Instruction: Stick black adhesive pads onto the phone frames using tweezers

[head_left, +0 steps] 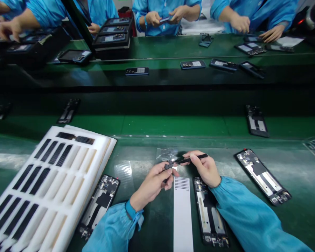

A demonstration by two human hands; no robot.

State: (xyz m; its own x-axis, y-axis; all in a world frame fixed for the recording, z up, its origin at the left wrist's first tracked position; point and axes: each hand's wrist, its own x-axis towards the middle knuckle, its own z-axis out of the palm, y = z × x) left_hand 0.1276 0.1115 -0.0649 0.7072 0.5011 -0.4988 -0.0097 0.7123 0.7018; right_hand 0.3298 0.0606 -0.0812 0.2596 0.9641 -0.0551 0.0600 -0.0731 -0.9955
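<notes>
Left hand (153,185): thumb and fingers are closed on a small dark part (168,166) (too small to identify from this view), held above the green belt (157,126) between the two hands. Right hand (202,170): fingers are curled in a writing grip around a slim black pen-shaped tool (193,159), whose narrow end reaches the small dark part. Both wrists are angled inward, with blue smock sleeves (252,213) cuffed at the wrists.

A crinkled clear plastic bag (166,154) lies just beyond the hands. A perforated white strip (182,213) lies flat between the forearms, beside a black phone chassis (210,213) with exposed circuitry and pale rectangular panels. A second phone chassis (98,206) sits near the left forearm, and a third (262,176) lies right of the right hand. A white foam tray (81,157) at left holds rows of thin black strips (23,182). Across the belt, co-workers' hands (153,18) handle small items.
</notes>
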